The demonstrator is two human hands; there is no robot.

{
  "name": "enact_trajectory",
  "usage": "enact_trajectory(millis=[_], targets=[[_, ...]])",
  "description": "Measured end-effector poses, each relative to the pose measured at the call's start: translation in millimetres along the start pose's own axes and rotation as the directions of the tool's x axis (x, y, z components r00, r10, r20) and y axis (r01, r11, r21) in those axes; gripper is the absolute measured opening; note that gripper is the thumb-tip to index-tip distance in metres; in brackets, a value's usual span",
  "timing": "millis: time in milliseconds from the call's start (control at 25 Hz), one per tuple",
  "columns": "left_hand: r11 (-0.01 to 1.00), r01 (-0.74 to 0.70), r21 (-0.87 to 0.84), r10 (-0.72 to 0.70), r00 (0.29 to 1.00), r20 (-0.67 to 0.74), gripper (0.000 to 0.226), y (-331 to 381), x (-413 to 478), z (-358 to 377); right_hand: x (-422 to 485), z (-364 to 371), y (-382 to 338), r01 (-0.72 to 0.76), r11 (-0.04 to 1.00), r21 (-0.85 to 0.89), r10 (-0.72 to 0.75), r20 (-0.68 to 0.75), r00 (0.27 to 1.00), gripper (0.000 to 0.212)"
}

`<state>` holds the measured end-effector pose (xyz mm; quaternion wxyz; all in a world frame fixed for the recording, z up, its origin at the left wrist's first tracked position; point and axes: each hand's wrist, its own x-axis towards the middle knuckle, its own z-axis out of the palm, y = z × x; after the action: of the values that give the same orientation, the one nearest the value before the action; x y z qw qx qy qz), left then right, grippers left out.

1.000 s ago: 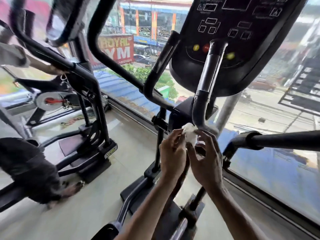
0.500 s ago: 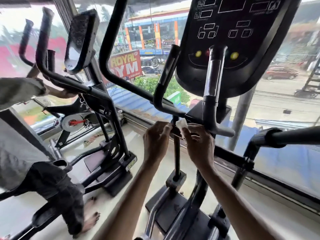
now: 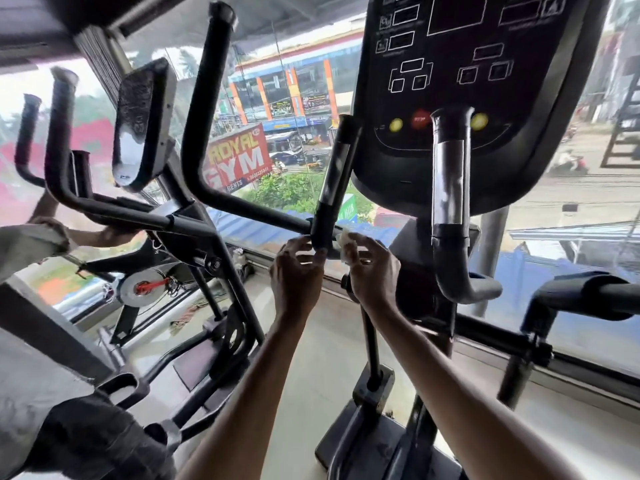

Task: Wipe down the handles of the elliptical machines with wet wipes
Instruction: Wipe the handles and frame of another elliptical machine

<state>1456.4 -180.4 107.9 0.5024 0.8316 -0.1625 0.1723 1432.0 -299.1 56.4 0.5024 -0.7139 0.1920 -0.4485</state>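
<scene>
Left of the console (image 3: 467,81), handle (image 3: 337,168) near-upright, left fingers (image 3: 304,249) round its base, right fingers (image 3: 363,245) round the wipe (image 3: 346,242).

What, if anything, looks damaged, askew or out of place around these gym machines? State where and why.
Nothing is plainly broken or spilled. The shiny silver strip on the black curved handle under the black console looks streaked and worn. A loose striped bundle lies on the floor by the window, too blurred to identify.

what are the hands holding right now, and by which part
The right hand pinches a crumpled wet wipe, pressed against the bend at the foot of the black handle. The left hand curls its fingers round that same bend.
</scene>
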Motion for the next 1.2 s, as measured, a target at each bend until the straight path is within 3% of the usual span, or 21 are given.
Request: enact_trajectory(millis=[160, 240, 320, 440, 520, 600, 680, 760, 880, 960, 1080, 1200], targets=[[0.999, -0.04, -0.015, 0.04, 0.999, -0.008, 0.017, -10, 7, 3, 5, 14, 12, 0.15, 0.986, -0.072, -0.147, 0.05, 0.988, 0.021], [0.999, -0.046, -0.017, 0.046, 0.999, -0.005, 0.018, -12, 9, 4, 16, 13, 16, 0.12, 0.981, -0.15, -0.111, 0.068, 0.991, 0.02], [0.998, -0.057, -0.005, 0.057, 0.998, -0.003, 0.019, -12, 9, 4, 21, 14, 15, 0.076, 0.99, -0.118, -0.065, 0.093, 0.994, 0.023], [0.997, -0.07, -0.02, 0.07, 0.998, 0.0, 0.019, -14, 10, 2, 11, 16, 10, 0.189, 0.982, -0.018, -0.186, 0.114, 0.976, 0.028], [0.996, -0.075, -0.04, 0.075, 0.997, 0.005, 0.019, -15, 11, 3, 11, 17, 18, 0.267, 0.958, -0.1, -0.257, 0.108, 0.96, 0.027], [0.997, -0.067, -0.048, 0.067, 0.998, 0.006, 0.02, -17, 13, 4, 21, 15, 30, 0.214, 0.944, -0.252, -0.192, 0.11, 0.975, 0.025], [0.997, -0.06, -0.043, 0.061, 0.998, 0.007, 0.02, -18, 13, 4, 30, 11, 35, 0.064, 0.95, -0.307, -0.047, 0.063, 0.997, 0.023], [0.996, -0.068, -0.056, 0.069, 0.998, 0.007, 0.02, -20, 13, 4, 25, 11, 27, 0.068, 0.972, -0.223, -0.07, -0.002, 0.998, 0.023], [0.993, -0.072, -0.092, 0.074, 0.997, 0.013, 0.02, -22, 13, 5, 2, 16, 10, 0.234, 0.971, -0.05, -0.235, -0.009, 0.972, 0.023], [0.993, -0.073, -0.091, 0.074, 0.997, 0.013, 0.02, -21, 12, 5, -1, 20, 16, 0.275, 0.956, -0.103, -0.278, -0.016, 0.96, 0.023], [0.994, -0.068, -0.08, 0.069, 0.998, 0.008, 0.021, -20, 11, 5, 17, 22, 33, 0.127, 0.968, -0.217, -0.124, 0.027, 0.992, 0.023], [0.995, -0.051, -0.088, 0.052, 0.999, 0.01, 0.021, -20, 11, 4, 13, 23, 22, 0.021, 0.991, -0.13, -0.021, 0.0, 1.0, 0.024]])
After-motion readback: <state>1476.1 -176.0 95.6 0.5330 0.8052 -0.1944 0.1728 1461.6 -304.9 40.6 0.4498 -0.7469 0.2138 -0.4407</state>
